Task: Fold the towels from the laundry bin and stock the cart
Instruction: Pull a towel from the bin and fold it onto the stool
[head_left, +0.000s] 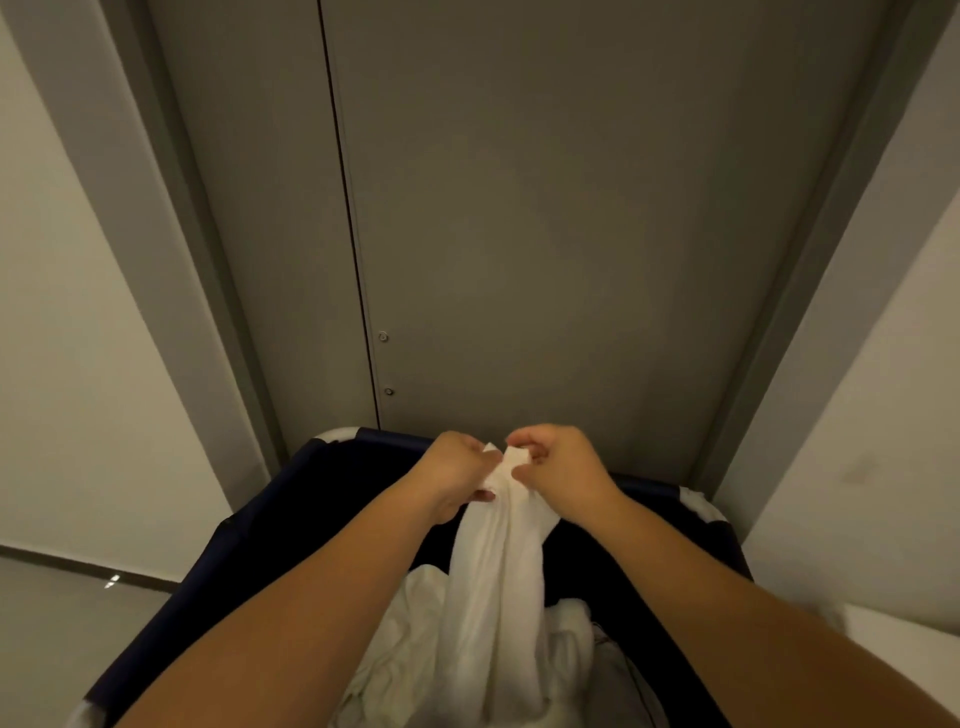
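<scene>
A white towel (496, 561) hangs in a long bunch above the dark blue laundry bin (270, 519). My left hand (457, 475) and my right hand (561, 470) pinch its top edge side by side, fingers curled round the cloth, over the bin's far rim. The towel's lower end runs down into a heap of more white towels (400, 654) lying in the bin. The cart is not in view.
A grey double door (519, 234) with a vertical seam and two small locks stands straight behind the bin. White walls flank it left and right. A strip of grey floor (62, 623) shows at the lower left, a white ledge (909, 623) at the lower right.
</scene>
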